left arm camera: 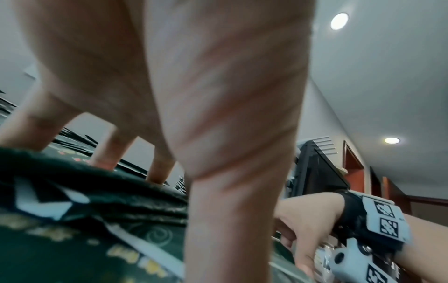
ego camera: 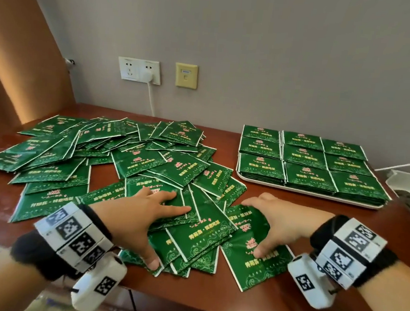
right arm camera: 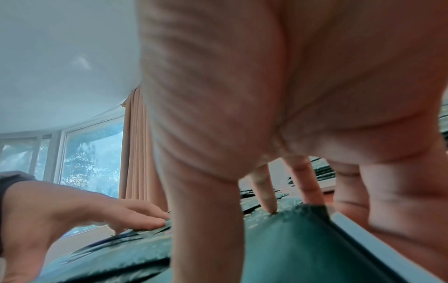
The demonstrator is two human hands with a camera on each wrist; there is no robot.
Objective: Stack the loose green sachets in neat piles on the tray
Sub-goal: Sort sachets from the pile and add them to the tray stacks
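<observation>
Loose green sachets (ego camera: 134, 156) lie scattered over the left and middle of the brown table (ego camera: 103, 173). At the right stands a white tray (ego camera: 307, 192) carrying neat piles of sachets (ego camera: 307, 159) in three rows. My left hand (ego camera: 167, 234) lies spread on an overlapping heap of sachets (ego camera: 199, 231) near the front, fingers straight, thumb at the heap's near edge. My right hand (ego camera: 252, 229) pinches one sachet (ego camera: 241, 233) between fingers and thumb, and the sachet bows upward. In the right wrist view that sachet (right arm camera: 290, 239) arches under the thumb (right arm camera: 206, 220). The left wrist view shows fingers (left arm camera: 104, 157) pressing on sachets (left arm camera: 72, 220).
A wall socket (ego camera: 139, 70) holds a white plug, and its cable (ego camera: 151, 101) drops to the table's back edge. A curtain (ego camera: 13, 64) hangs at the left. A white cable and grey clutter (ego camera: 407, 188) sit right of the tray. The table's front edge runs just below my wrists.
</observation>
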